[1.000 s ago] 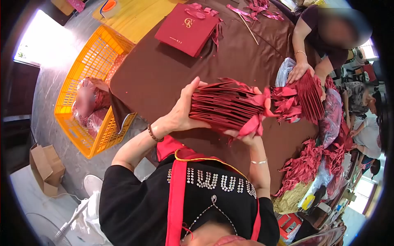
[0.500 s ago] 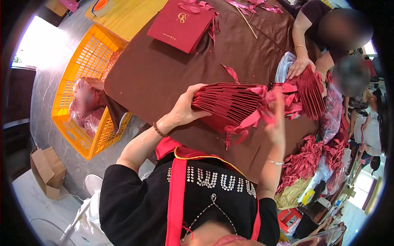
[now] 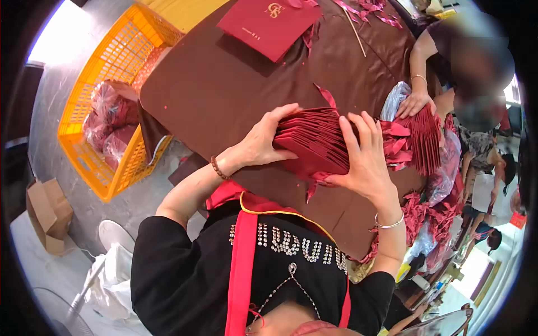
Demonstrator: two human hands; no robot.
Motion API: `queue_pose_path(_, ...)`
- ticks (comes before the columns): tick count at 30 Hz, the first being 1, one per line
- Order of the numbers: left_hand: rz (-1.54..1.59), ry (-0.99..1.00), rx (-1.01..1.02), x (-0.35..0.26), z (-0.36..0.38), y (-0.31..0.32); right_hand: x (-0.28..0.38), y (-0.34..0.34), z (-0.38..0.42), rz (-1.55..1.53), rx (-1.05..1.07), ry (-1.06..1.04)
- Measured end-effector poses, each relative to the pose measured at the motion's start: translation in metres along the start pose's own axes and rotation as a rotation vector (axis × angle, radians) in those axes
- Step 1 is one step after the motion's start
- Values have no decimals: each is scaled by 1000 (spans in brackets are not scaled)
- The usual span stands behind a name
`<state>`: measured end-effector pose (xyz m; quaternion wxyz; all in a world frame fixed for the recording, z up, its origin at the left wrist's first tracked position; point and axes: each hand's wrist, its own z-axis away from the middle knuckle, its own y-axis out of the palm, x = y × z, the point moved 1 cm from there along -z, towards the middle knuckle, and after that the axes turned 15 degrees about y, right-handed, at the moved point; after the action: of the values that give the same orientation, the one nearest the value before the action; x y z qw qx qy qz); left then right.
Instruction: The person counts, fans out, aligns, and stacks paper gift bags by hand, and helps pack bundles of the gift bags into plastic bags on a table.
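Observation:
A thick stack of folded dark red paper gift bags (image 3: 314, 140) is held above the brown-covered table (image 3: 196, 106), edges fanned toward me. My left hand (image 3: 262, 137) grips its left end, thumb on the near face and fingers over the far side. At the right end, my right hand (image 3: 364, 154) clasps the stack, thumb below and fingers over the top. Red ribbon hangs from the bundle's lower edge and sticks up behind it. Just right of my right hand lie more red ribbons (image 3: 395, 145), beside another fanned stack of bags (image 3: 424, 140) under a co-worker's hand (image 3: 416, 103).
A finished red bag with gold lettering (image 3: 269, 25) lies at the far side, near a thin stick (image 3: 354, 31). On the left floor stands a yellow crate (image 3: 84, 134) with plastic-wrapped red bundles. A cardboard box (image 3: 50, 215) sits lower left. Ribbon heaps (image 3: 412, 218) are at right.
My right hand has come in from the ribbons to grip the stack's right end. The stack is turned so more of its near face shows. The view has shifted slightly.

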<state>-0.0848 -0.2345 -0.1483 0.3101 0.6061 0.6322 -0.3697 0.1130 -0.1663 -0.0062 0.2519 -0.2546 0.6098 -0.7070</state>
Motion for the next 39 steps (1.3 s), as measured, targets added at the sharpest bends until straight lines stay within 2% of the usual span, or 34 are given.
queue_pose_path(2,-68,35,-30,-8,2,-2,-3,9,1,-75,-14,1)
queue_pose_path(4,-412,280,-196,-19,15,-3,-7,15,2,-171,-42,11)
queue_pose_path(7,-553,245,-242,-33,39,1,-2,12,3,-165,8,57)
queue_pose_path(22,-515,260,-364,-40,36,7,5,14,4,-148,-21,42)
queue_pose_path(28,-462,328,-387,-35,42,10,6,14,3,-134,-13,54)
queue_pose_path(30,-339,226,-308,-40,41,10,6,14,3,-126,-10,54)
queue_pose_path(33,-381,298,-374,-41,40,11,6,14,2,-118,-10,50)
queue_pose_path(36,-421,270,-388,-47,33,7,6,14,3,-92,-5,50)
queue_pose_path(39,-387,300,-328,-37,37,11,5,15,4,-73,-5,48)
